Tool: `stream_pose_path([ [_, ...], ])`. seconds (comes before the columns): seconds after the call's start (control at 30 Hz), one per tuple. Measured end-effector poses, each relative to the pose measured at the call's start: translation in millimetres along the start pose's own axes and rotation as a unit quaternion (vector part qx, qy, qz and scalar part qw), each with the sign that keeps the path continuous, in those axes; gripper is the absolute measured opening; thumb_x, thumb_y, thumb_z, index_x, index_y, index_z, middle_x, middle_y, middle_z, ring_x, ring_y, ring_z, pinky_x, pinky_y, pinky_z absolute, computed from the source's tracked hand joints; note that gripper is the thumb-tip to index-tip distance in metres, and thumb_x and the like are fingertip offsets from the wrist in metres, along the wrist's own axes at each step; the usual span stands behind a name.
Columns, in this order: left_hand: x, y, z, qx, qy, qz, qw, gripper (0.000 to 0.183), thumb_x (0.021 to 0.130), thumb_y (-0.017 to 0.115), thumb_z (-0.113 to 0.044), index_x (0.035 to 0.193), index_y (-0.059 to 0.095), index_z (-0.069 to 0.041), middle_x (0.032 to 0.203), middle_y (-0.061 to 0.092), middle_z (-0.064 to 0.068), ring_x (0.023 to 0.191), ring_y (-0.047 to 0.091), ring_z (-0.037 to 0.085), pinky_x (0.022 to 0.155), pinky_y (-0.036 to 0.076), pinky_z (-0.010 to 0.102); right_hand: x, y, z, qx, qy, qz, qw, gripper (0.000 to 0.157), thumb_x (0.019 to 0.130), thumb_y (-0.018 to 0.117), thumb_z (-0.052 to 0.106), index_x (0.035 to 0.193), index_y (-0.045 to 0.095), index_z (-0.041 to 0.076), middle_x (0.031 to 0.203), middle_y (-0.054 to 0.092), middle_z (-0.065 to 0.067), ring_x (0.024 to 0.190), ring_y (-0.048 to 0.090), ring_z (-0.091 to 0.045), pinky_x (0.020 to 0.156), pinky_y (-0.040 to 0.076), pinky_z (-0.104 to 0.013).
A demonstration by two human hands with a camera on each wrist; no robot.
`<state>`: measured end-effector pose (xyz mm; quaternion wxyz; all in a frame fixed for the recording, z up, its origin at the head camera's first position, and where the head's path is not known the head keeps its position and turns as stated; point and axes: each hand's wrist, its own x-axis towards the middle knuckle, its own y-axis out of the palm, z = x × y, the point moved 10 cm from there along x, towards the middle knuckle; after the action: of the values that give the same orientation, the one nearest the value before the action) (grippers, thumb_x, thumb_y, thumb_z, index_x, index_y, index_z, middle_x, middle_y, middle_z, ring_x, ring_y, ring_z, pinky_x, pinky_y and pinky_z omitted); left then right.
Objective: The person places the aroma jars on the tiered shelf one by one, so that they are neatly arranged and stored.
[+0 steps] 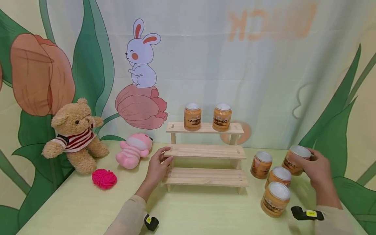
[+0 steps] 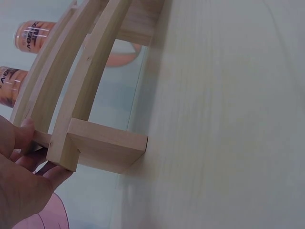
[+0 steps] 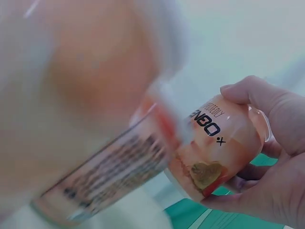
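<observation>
A three-tier wooden step rack (image 1: 204, 176) stands mid-table. My left hand (image 1: 158, 166) grips its left end at the middle tier; in the left wrist view the thumb and fingers curl around the wood (image 2: 64, 152). Far right on the table, my right hand (image 1: 321, 171) holds an orange jar (image 1: 289, 164) with a pale lid; thumb and fingers wrap its sides in the right wrist view, where the jar (image 3: 228, 148) is tilted. Close by stand three similar jars, one at the left (image 1: 261, 166), a middle jar (image 1: 278, 178) and a front jar (image 1: 274, 202). Whether the held jar touches the table, I cannot tell.
On the top tier sit two more jars, a left one (image 1: 192, 117) and a right one (image 1: 222, 118). To the left are a teddy bear (image 1: 77, 137), a pink plush toy (image 1: 133, 151) and a pink yarn ball (image 1: 104, 179). A printed curtain (image 1: 191, 65) hangs behind.
</observation>
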<state>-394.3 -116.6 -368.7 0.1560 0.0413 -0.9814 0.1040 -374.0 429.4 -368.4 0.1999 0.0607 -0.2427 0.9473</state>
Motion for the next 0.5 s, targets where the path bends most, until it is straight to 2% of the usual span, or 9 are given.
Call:
stream_pose_path([
  [0.2,17.5,2.8,39.0,-0.013,0.0,-0.003,0.9999,0.038,0.096,0.064,0.001,0.133,0.056,-0.003,0.112,0.069,0.024,0.101,0.064,0.029,0.066,0.047,0.022,-8.1,-11.6,37.1,0.037,-0.039,-0.013,0.998,0.056,0.091,0.075,0.031,0.135,0.051,0.008,0.105,0.051,0.016,0.093,0.049,-0.003,0.07,0.048,-0.015],
  [0.27,18.3,2.8,41.1,-0.013,0.0,-0.004,0.9999,0.038,0.096,0.065,-0.001,0.133,0.057,-0.005,0.112,0.07,0.022,0.1,0.064,0.027,0.066,0.047,0.021,-12.3,-12.2,50.2,0.041,-0.048,-0.01,0.998,0.052,0.092,0.074,0.03,0.135,0.052,0.012,0.106,0.051,0.017,0.094,0.048,-0.003,0.071,0.046,-0.013],
  [0.37,18.4,2.9,41.2,-0.013,-0.004,-0.003,0.9999,0.038,0.096,0.065,-0.002,0.133,0.058,-0.007,0.113,0.07,0.021,0.102,0.064,0.027,0.069,0.048,0.023,-19.0,-9.3,70.0,0.054,-0.074,0.005,0.996,0.05,0.094,0.073,0.025,0.137,0.051,0.012,0.107,0.054,0.016,0.096,0.05,-0.003,0.072,0.046,-0.012],
  [0.5,17.8,3.3,40.3,-0.014,-0.003,0.0,0.9999,0.038,0.096,0.065,-0.002,0.133,0.058,-0.007,0.112,0.07,0.022,0.1,0.064,0.027,0.068,0.048,0.023,-28.4,5.5,93.9,0.142,-0.113,0.053,0.982,0.044,0.094,0.072,0.014,0.134,0.055,0.012,0.106,0.06,0.012,0.096,0.056,-0.003,0.074,0.048,-0.013],
])
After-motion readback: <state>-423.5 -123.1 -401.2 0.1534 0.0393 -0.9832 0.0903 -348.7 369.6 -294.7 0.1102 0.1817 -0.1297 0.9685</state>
